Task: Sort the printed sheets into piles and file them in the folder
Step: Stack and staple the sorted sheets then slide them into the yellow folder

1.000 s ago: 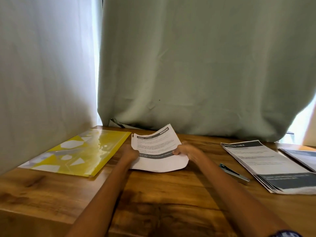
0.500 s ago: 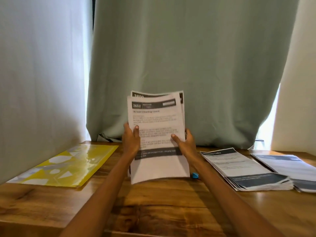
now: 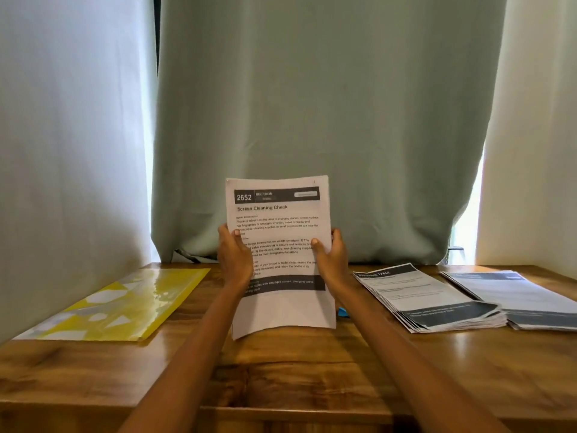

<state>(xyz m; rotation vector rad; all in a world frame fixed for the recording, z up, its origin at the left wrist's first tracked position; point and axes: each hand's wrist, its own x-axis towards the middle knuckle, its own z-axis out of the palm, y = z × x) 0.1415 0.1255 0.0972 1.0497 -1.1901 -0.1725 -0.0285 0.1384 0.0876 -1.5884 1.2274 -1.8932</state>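
Left hand (image 3: 234, 256) and right hand (image 3: 331, 257) both grasp the upright printed sheets (image 3: 281, 245); yellow folder (image 3: 115, 304) at nine o'clock, two piles (image 3: 427, 298) at three o'clock.

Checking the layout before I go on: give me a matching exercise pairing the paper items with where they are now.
Things:
1. Screen Cleaning Check sheets
2. yellow folder
3. Dressing Table pile
4. far pile

Places:
A. flat on the table, left side
B. table's right edge
C. upright, held at both side edges
D. just right of the hands

Pairs: 1-C, 2-A, 3-D, 4-B
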